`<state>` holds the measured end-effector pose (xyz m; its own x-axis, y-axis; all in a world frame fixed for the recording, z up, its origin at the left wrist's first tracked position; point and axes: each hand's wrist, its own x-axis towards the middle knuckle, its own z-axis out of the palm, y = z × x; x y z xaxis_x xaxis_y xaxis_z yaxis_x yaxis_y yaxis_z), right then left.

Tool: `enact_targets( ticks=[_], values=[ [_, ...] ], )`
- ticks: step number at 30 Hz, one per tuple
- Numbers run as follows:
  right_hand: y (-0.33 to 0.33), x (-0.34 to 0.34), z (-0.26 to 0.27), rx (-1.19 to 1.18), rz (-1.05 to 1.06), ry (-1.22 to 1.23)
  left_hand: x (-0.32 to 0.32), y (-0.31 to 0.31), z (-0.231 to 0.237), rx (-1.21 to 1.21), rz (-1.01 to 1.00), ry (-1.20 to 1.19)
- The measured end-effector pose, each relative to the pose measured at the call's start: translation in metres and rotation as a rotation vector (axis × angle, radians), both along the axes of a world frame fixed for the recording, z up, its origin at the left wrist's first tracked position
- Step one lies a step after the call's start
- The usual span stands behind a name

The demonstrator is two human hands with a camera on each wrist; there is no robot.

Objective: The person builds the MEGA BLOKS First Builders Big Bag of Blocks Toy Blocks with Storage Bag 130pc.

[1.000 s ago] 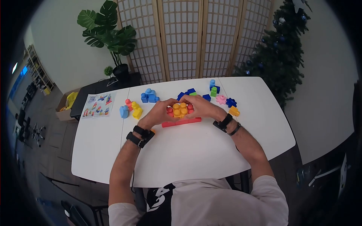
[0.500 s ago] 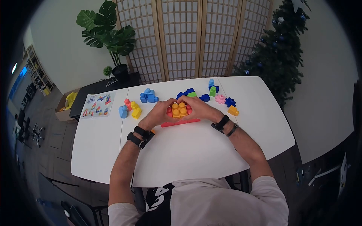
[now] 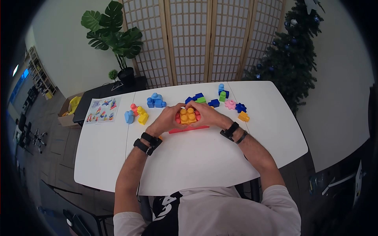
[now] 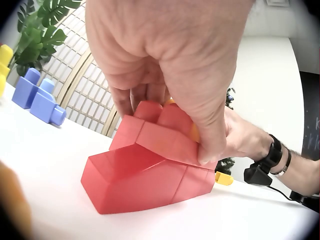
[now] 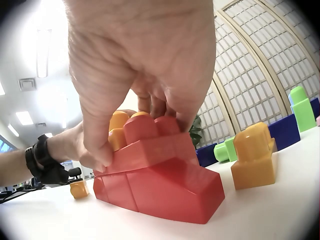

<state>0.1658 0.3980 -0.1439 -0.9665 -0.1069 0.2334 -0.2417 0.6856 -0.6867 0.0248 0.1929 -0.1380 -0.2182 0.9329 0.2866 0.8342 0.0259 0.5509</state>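
- Red plastic long base (image 5: 170, 192) with slanted ends: rests on the white desk (image 3: 189, 165), in front of the person.
- Red plastic studded layer (image 5: 155, 151): sits on top of the base; one piece or two, cannot tell.
- Yellow-orange plastic four-stud block (image 3: 188, 117): between red studs left and right, framed by both hands.
- Left hand (image 3: 169, 118): curled, gripping the left end of the studded layer, thumb on near side, fingers on far side.
- Right hand (image 3: 208, 113): same grip at the right end, thumb near, fingers far.
- Left of hands: blue plastic block cluster (image 3: 156, 101), yellow plastic blocks (image 3: 142, 116), light blue plastic block (image 3: 129, 117), printed paper sheet (image 3: 103, 110).
- Beyond hands: dark blue and green plastic blocks (image 3: 195, 98), partly hidden.
- Right side: pink plastic gear (image 3: 230, 104) just beside dark blue plastic gear (image 3: 241, 107); orange plastic block (image 3: 243, 116) nearer the person.
- Black straps (image 3: 233, 129) on both wrists.
- Background: wood-framed lattice screen (image 3: 189, 43), green potted plant (image 3: 114, 31).
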Motion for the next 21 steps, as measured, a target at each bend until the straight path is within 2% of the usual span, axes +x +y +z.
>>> enact_targets(
  ticks=[9, 11, 21],
  values=[
    [0.001, -0.002, -0.008, 0.029, 0.020, 0.021, -0.003, -0.001, -0.007, 0.016, -0.019, -0.021],
    [-0.003, -0.002, -0.013, 0.108, -0.005, -0.001, -0.002, -0.003, -0.003, -0.025, 0.010, -0.052],
    [0.000, 0.001, -0.008, 0.118, 0.018, -0.086, -0.006, -0.003, -0.009, -0.032, -0.007, -0.024]
  ],
)
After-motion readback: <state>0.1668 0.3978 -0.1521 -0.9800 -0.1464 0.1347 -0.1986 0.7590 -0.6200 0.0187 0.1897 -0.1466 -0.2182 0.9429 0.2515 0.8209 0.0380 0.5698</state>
